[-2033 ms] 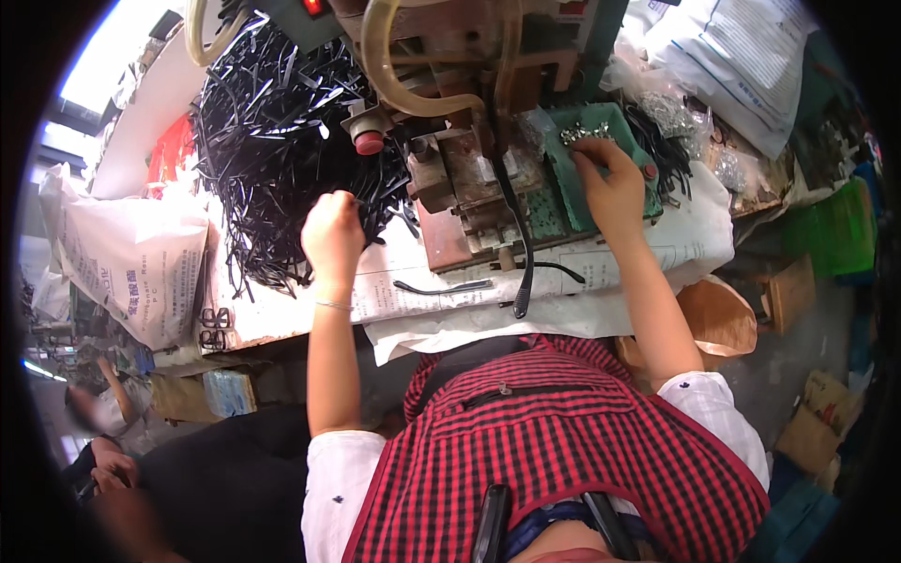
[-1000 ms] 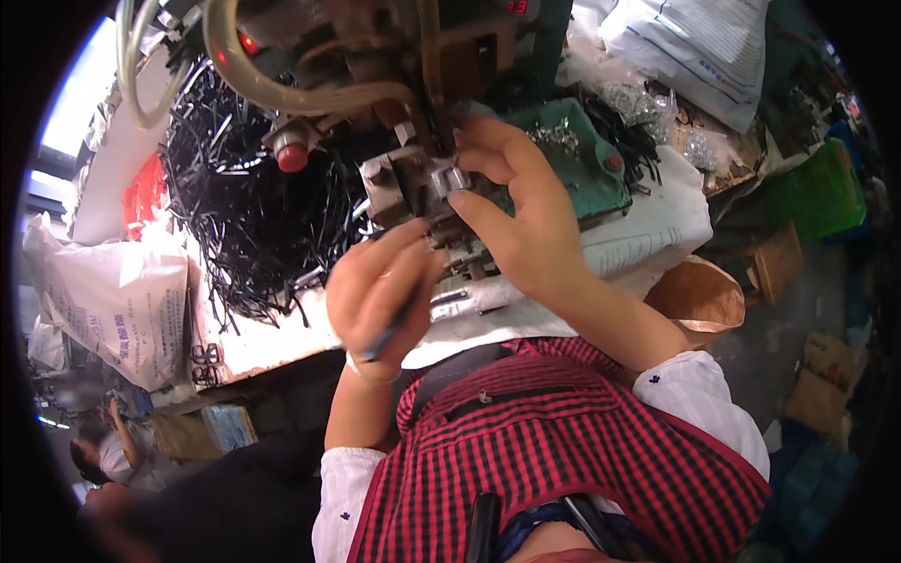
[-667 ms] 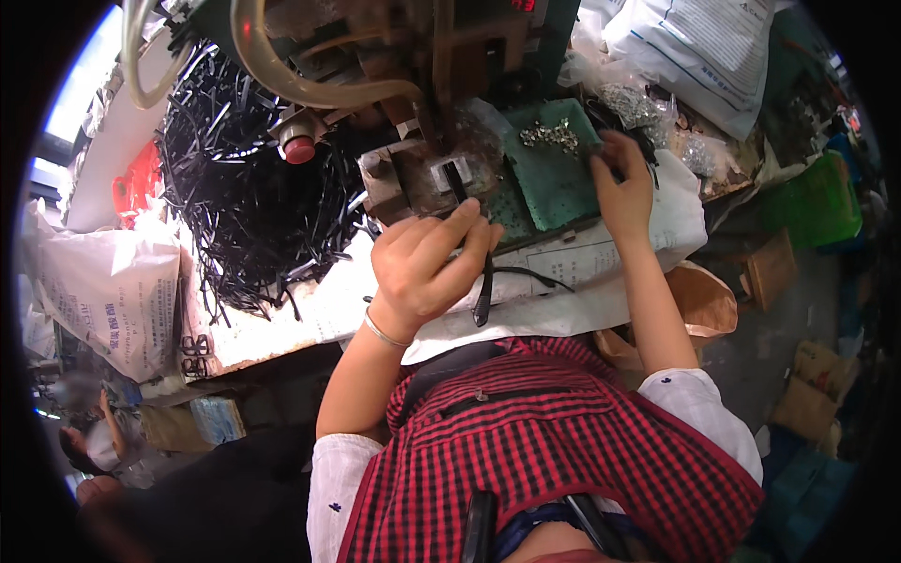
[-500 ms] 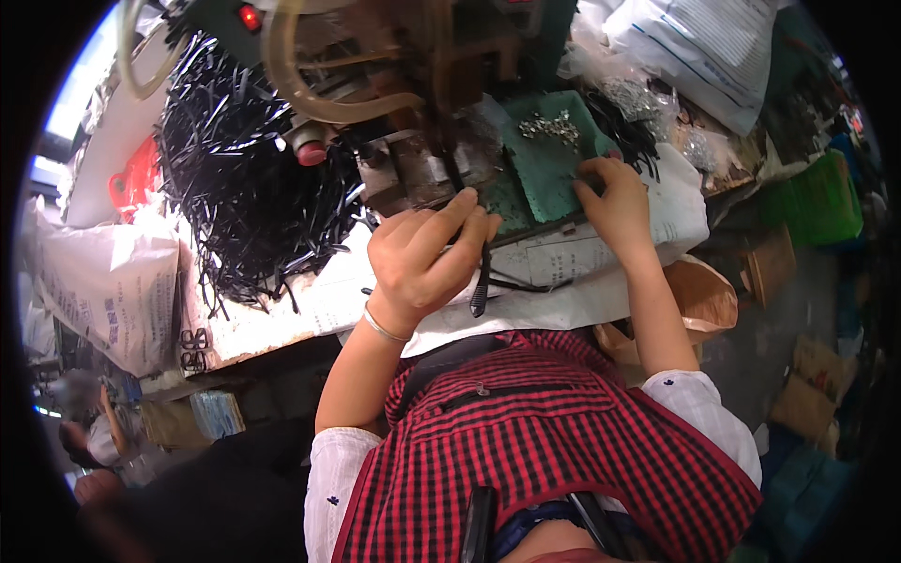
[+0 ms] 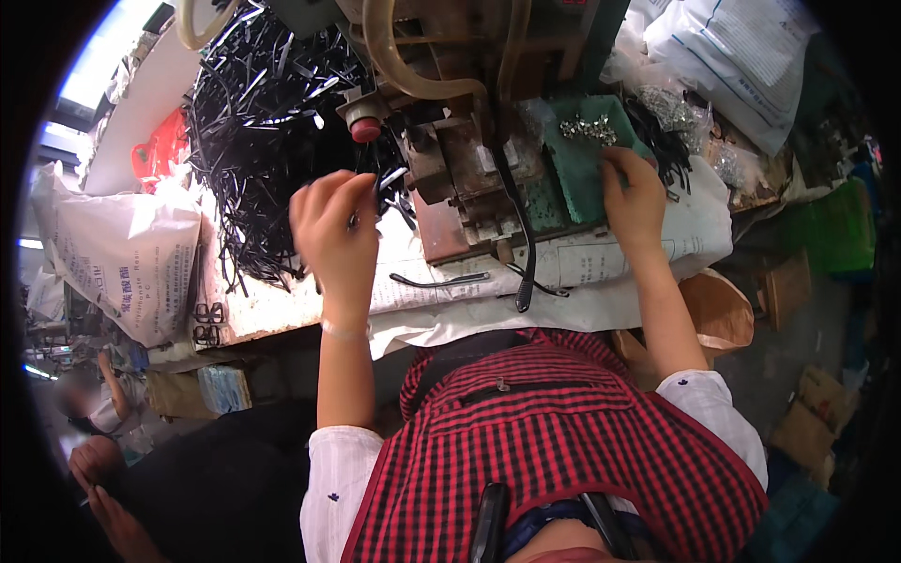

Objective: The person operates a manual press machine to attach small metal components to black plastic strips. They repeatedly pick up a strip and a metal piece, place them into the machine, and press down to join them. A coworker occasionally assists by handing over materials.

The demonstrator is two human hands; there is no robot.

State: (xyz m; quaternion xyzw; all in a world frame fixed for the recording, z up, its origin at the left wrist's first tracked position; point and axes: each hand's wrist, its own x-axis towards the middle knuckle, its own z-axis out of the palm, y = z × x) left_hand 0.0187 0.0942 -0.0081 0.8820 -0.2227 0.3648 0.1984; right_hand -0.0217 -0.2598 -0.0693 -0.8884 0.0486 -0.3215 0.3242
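My left hand, its fingers curled and slightly blurred, is over the right side of a big pile of black eyeglass temples. Whether it holds one cannot be made out. A single black eyeglass temple stands in the bench machine, its ribbed end hanging toward me, with neither hand on it. My right hand is at the right side of a green tray, thumb and forefinger pinched together. Anything between those fingertips is too small to see. Small shiny metal pieces lie in the tray.
A red button sticks out left of the machine. Another temple lies on the white paper. Bagged metal pieces and a white sack sit back right. Another person's hand shows at lower left.
My left hand has left the temple at the machine and moved left to the pile. My right hand stays at the tray. The view has shifted slightly.
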